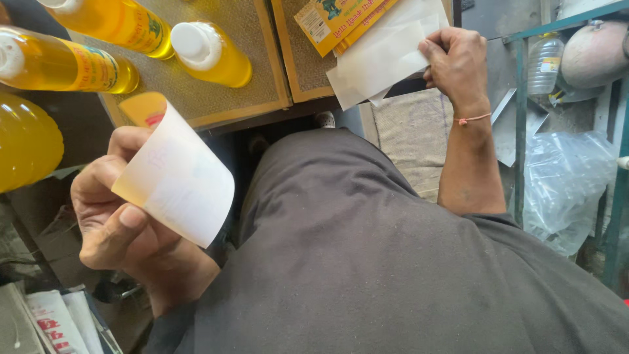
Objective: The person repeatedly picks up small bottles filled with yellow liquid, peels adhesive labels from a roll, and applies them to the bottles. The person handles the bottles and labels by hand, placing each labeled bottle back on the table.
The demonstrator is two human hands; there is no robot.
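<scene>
Left hand (121,216) at 8 o'clock pinching a curled white label (177,177), right hand (455,62) at 1 o'clock clamped on white backing sheets (383,56). Could probably crease or stick to itself, curling like that. Yellow oil bottles (209,52) lying on woven trays (223,98) at 11, cluttered workshop, plastic bag (563,183) at 3

yellow oil bottles (209,56), woven trays (252,39), plastic bag (563,183)

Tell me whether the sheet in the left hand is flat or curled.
Curled. The white sheet bows outward in a curve between the thumb and fingers of the left hand; its lower corner rounds away.
</scene>
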